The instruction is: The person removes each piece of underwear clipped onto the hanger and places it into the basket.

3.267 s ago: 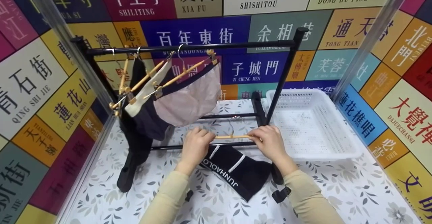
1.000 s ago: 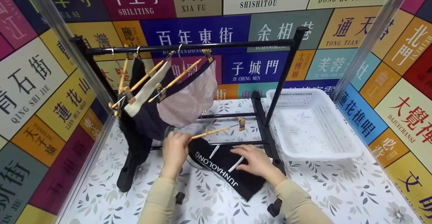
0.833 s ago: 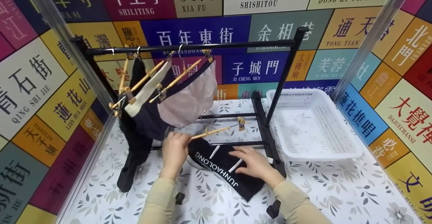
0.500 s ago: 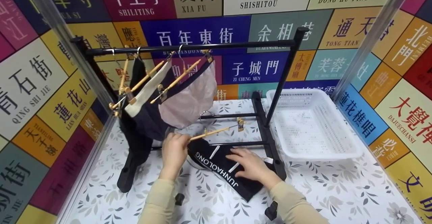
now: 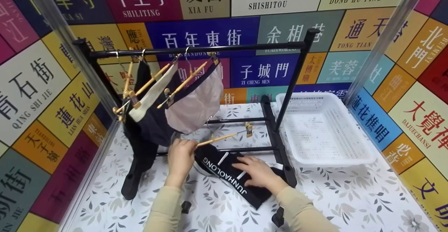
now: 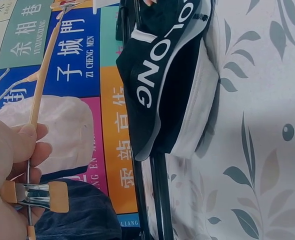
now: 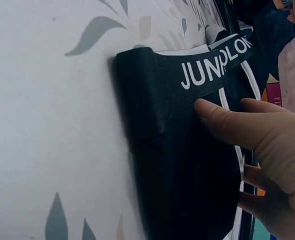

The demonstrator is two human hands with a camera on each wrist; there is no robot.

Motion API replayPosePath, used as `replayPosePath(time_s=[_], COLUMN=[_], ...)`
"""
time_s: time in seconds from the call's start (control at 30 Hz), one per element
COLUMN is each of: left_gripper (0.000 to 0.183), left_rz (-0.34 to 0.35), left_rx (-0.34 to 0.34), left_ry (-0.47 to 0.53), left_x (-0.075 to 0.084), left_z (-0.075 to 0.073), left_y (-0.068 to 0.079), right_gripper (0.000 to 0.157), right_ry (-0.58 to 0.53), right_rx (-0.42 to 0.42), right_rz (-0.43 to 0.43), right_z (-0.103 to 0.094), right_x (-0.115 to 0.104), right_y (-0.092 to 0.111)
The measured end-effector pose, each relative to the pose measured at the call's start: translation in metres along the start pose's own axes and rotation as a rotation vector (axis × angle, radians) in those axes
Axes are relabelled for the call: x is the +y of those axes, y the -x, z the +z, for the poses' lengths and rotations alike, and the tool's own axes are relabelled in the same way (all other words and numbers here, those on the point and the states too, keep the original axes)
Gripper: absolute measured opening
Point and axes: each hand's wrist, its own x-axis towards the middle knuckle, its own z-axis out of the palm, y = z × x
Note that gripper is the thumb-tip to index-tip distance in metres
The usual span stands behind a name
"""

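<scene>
My left hand (image 5: pixel 182 156) grips one end of a thin wooden clip hanger (image 5: pixel 218 139), held tilted with its far clip (image 5: pixel 249 129) up and to the right. In the left wrist view the fingers and thumb close round the rod beside the near wooden clip (image 6: pixel 58 197). Black boxer briefs (image 5: pixel 229 161) with white JUNHAOLONG lettering on the waistband lie on the table just below the hanger. Over their right half is my right hand (image 5: pixel 257 172), fingers spread. In the right wrist view its thumb (image 7: pixel 217 116) lies along the black cloth below the waistband.
A black rack (image 5: pixel 245 47) stands behind the hands. On its left part hang several garments on clip hangers, pink-and-navy underpants (image 5: pixel 196 109) nearest the middle. A white plastic basket (image 5: pixel 330 162) sits on the right. Lettered panels (image 5: pixel 206 32) enclose the patterned table.
My right hand has let go of the hanger's right end and come down over the boxer briefs, lately drifting slightly left. My left hand has moved left and the hanger now tilts.
</scene>
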Motion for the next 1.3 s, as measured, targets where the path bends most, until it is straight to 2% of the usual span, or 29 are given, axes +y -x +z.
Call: replayPosePath(time_s=[0.23,0.57,0.9,1.3], left_gripper=[0.011,0.011,0.012,0.012], left_rz=[-0.001,-0.004,0.008,0.014], left_rx=[0.013,0.005,0.026,0.029], left_ry=[0.002,-0.008,-0.002,0.014], left_x=[-0.001,-0.001,-0.001,0.006], left_z=[0.000,0.001,0.003,0.005], left_y=[0.001,0.002,0.003,0.009], right_gripper=[0.078,0.068,0.058,0.030], right_ry=[0.003,0.029,0.075,0.125], right_rx=[-0.027,-0.001,0.058,0.197], right_rz=[0.038,0.070,0.059,0.027], right_z=[0.000,0.001,0.005,0.013], right_x=[-0.002,-0.004,-0.005,-0.002], right_y=[-0.002,-0.003,0.000,0.003])
